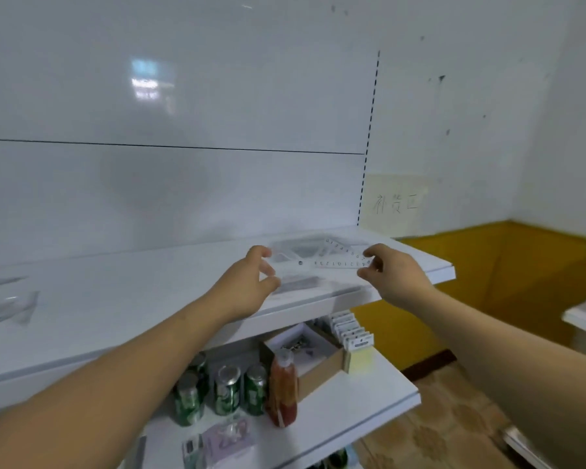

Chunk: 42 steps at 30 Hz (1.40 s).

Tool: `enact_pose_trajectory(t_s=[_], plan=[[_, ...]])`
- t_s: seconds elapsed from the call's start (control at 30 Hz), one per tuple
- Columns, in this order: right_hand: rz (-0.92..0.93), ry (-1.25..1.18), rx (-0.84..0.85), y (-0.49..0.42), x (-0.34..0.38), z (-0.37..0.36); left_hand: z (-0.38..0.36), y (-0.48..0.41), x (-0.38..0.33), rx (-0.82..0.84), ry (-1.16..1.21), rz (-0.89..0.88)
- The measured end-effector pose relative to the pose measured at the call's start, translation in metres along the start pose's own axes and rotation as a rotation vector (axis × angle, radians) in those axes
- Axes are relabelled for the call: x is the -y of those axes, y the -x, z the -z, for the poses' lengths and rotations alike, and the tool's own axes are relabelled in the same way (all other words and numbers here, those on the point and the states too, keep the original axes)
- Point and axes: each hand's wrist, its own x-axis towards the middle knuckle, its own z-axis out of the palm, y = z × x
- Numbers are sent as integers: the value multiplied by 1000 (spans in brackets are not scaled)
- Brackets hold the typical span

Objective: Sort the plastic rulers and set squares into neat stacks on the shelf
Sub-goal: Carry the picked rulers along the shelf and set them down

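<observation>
Grip: left hand (247, 282) and right hand (391, 275) pinch the ruler (332, 264), long axis left-right.

A single wide-angle view is taken from the person's head, faced forward and tilted down. The upper shelf (132, 316) is seen near, within reach of both outstretched forearms. The left hand (247, 286) and right hand (393, 279), with the clear ruler (335, 264) pinched between them, are framed near centre. The back panel (183, 96) is caught at 12 o'clock and the lower shelf (352, 401) at 6.
</observation>
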Motion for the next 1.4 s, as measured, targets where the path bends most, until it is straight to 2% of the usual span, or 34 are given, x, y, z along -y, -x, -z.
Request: enact_pose_trajectory(t_s=[0.2, 0.4, 0.77, 1.1, 1.3, 1.4], plan=[[-24, -8, -5, -32, -47, -1, -30, -37, -17, 10, -41, 3], [-19, 27, 33, -90, -69, -20, -38, -94, -5, 13, -94, 34], [59, 0, 214, -154, -121, -16, -77, -165, -22, 27, -132, 105], [189, -62, 368, -160, -185, 11, -124, -166, -71, -123, -206, 254], [249, -108, 464, -159, -199, 11, -139, -138, -91, -209, -229, 308], [284, -28, 454, -155, -199, 7, -135, -123, -91, -223, -274, 334]])
